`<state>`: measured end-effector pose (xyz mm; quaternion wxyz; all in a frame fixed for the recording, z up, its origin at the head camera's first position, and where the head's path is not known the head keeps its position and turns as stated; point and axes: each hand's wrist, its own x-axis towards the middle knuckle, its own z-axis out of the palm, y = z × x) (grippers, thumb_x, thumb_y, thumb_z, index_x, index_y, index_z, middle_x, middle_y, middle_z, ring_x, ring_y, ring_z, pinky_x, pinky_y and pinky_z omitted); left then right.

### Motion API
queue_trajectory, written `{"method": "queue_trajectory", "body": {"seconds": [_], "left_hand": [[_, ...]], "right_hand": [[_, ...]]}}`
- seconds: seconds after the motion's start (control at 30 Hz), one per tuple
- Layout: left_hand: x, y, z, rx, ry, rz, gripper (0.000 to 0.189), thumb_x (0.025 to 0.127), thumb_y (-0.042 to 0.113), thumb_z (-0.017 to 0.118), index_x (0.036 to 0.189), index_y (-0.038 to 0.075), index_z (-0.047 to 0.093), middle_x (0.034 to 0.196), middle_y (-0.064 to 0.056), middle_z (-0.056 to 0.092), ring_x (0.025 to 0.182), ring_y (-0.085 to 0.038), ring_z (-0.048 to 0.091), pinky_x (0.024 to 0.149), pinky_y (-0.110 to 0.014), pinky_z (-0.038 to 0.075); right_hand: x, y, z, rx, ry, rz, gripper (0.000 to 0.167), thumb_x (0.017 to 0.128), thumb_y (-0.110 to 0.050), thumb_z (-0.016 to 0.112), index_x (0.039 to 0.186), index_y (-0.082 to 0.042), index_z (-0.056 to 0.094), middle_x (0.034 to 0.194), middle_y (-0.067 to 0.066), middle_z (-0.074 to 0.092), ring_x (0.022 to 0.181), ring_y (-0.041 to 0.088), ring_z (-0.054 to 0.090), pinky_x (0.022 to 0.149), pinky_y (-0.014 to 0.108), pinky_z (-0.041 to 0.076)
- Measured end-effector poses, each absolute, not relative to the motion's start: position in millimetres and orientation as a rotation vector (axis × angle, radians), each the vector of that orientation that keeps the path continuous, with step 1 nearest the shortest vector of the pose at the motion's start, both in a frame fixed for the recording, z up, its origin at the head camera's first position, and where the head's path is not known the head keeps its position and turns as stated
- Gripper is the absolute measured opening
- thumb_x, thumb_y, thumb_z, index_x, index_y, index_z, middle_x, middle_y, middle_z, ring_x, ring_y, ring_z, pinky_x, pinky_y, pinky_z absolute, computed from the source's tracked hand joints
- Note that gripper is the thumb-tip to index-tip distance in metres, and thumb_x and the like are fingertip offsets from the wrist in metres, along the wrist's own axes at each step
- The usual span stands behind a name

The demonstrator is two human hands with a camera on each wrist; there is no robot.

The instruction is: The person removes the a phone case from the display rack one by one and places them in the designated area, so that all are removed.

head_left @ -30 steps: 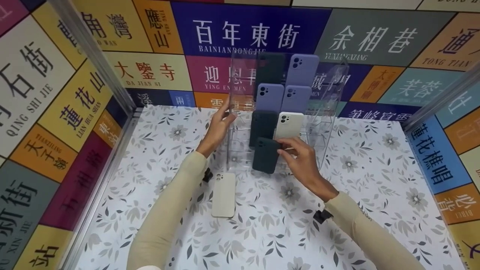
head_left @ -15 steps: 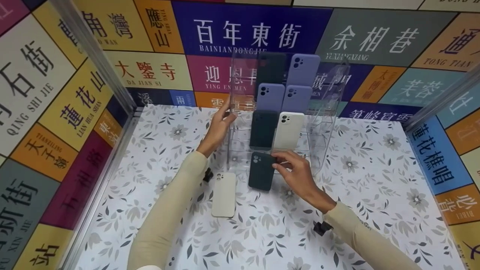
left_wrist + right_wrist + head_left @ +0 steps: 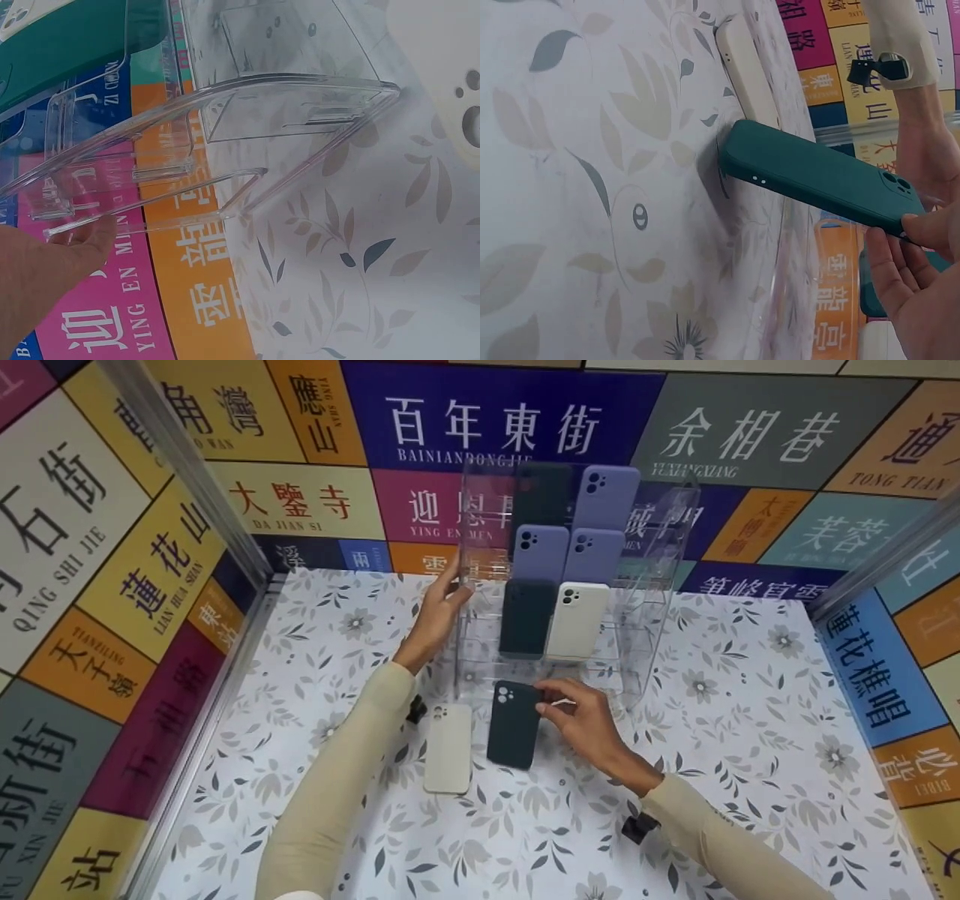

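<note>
My right hand [image 3: 589, 724] pinches a dark green phone case [image 3: 514, 727] by its upper right edge, in front of the stand. Seen in the right wrist view, the green case [image 3: 817, 172] is tilted, with its far end close over the tabletop. My left hand [image 3: 435, 619] grips the left side of a clear acrylic display stand [image 3: 660, 592]; in the left wrist view my fingers [image 3: 94, 240] are at its edge. A cream phone case [image 3: 448, 750] lies on the table, left of the green one. On the stand's lowest filled tier are a dark green case [image 3: 525, 619] and a white case [image 3: 579, 622].
Higher on the stand are two purple cases [image 3: 540, 551] side by side, then another purple case [image 3: 609, 499] beside a dark green one [image 3: 541, 502]. A floral cloth [image 3: 712, 780] covers the table. Panels with printed signs [image 3: 495, 420] enclose the back and sides.
My right hand has moved the dark green case down and slightly left, away from the stand and nearer the cream case. The left hand has stayed on the stand.
</note>
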<state>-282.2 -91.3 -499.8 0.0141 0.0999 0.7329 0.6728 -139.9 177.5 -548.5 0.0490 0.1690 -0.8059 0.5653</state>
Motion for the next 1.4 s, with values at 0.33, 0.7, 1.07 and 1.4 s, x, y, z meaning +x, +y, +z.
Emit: {"method": "queue_trajectory", "body": {"seconds": [0.33, 0.7, 1.07, 1.4], "left_hand": [[-282.1, -93.5, -499.8, 0.296, 2.279, 2.109, 0.071, 0.114, 0.017, 0.053, 0.177, 0.029, 0.025, 0.179, -0.004, 0.034, 0.14, -0.033, 0.054, 0.121, -0.05, 0.044], [-280.1, -91.7, -499.3, 0.278, 2.289, 2.074, 0.07, 0.115, 0.021, 0.051, 0.178, 0.032, 0.022, 0.179, -0.003, 0.034, 0.143, -0.031, 0.051, 0.124, -0.052, 0.043], [-281.9, -87.4, -501.6, 0.29, 2.285, 2.088, 0.07, 0.116, 0.02, 0.051, 0.178, 0.03, 0.02, 0.179, -0.006, 0.034, 0.144, -0.033, 0.051, 0.124, -0.052, 0.042], [-281.3, -91.4, -502.5, 0.324, 2.262, 2.107, 0.071, 0.116, 0.022, 0.051, 0.178, 0.033, 0.02, 0.18, -0.003, 0.031, 0.151, -0.043, 0.046, 0.125, -0.053, 0.041]], "right_hand": [[-146.1, 173.3, -561.1, 0.408, -2.528, 1.86, 0.032, 0.097, 0.005, 0.08, 0.129, -0.003, 0.08, 0.115, 0.012, 0.077, 0.103, 0.028, 0.074, 0.088, 0.025, 0.063], [-153.5, 169.2, -585.9, 0.418, -2.62, 1.878, 0.034, 0.097, 0.005, 0.079, 0.132, 0.001, 0.078, 0.114, 0.017, 0.076, 0.102, 0.029, 0.072, 0.086, 0.024, 0.062], [-153.5, 163.2, -603.4, 0.303, -2.658, 1.934, 0.032, 0.097, 0.006, 0.078, 0.13, 0.009, 0.076, 0.104, 0.019, 0.078, 0.091, 0.029, 0.077, 0.074, 0.03, 0.065], [-151.0, 147.3, -609.6, 0.231, -2.659, 1.937, 0.031, 0.097, 0.009, 0.075, 0.127, 0.012, 0.076, 0.106, 0.021, 0.077, 0.09, 0.029, 0.078, 0.074, 0.033, 0.067]]}}
